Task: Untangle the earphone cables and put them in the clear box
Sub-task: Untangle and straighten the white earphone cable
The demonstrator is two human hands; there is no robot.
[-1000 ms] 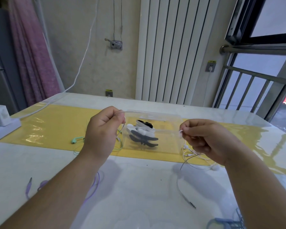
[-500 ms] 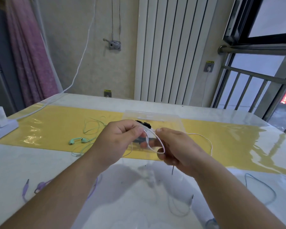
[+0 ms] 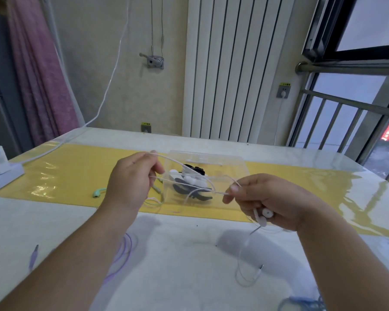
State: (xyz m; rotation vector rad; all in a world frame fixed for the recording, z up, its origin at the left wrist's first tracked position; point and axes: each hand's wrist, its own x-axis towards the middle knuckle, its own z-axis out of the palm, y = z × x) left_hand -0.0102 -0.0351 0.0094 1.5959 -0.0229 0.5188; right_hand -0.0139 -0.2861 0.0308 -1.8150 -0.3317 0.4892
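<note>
- While the white earphone cable (image 3: 220,193) hangs looped between them, the left hand (image 3: 130,178) pinches one stretch and the right hand (image 3: 270,198) pinches another, with an earbud (image 3: 267,213) tucked under its curled fingers.
- Untangling looks to be the step in hand.
- Just beyond the hands sits the clear box (image 3: 234,160), on the yellow mat (image 3: 65,171).
- Next move, likely: ease the crossed loops apart gently, then lower the cable into the box.

Centre frame: white cable (image 3: 221,193) strung across front of clear box (image 3: 234,163). Lower centre: tabletop (image 3: 184,254) passable. Lower left: purple cable (image 3: 127,245).
</note>
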